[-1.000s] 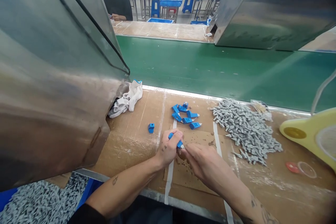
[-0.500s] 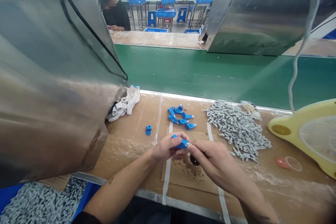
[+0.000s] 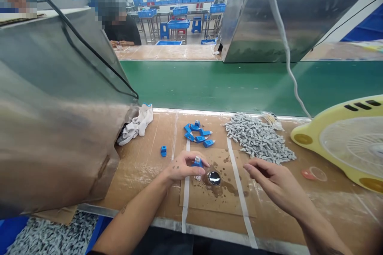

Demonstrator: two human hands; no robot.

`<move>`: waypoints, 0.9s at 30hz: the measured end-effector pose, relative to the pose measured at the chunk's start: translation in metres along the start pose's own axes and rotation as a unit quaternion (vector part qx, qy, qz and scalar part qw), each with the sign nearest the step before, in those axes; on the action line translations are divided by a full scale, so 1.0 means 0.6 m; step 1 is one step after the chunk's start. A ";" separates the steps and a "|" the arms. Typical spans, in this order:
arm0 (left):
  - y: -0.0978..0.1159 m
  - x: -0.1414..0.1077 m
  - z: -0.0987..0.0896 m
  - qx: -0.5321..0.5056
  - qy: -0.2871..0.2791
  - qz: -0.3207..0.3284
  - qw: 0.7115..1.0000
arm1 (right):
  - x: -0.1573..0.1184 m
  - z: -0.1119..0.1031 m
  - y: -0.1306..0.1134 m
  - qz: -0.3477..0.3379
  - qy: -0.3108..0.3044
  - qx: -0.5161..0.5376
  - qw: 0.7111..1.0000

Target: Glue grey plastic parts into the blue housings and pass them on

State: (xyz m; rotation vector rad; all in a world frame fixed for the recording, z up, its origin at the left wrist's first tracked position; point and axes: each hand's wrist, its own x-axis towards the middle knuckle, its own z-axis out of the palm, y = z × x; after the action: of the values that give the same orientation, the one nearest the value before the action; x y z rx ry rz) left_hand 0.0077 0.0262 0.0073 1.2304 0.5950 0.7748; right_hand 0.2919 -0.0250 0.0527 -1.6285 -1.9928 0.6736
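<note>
Clearly light and rigid, the blue connector sits pinched in our left hand, best held by its flat sides. Just beside it lies a shiny disc. Our right hand hovers spread, holding nothing; the grey pile beyond leaves bare cardboard for moving.

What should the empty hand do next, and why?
Probably reach to the heap of small grey plastic pieces and pick one. The right hand is open and holds nothing, close to that heap, while the left hand pinches a small blue plastic block.
</note>
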 end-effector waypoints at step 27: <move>0.095 -0.029 0.049 0.299 0.107 0.141 0.938 | -0.034 0.076 0.186 0.027 0.009 -0.146 0.989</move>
State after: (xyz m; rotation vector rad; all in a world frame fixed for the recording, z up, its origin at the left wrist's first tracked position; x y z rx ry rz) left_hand 0.0084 0.0033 0.0695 1.8330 0.8833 1.0178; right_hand 0.3497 -0.0294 -0.0548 -1.8537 -2.1190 0.3968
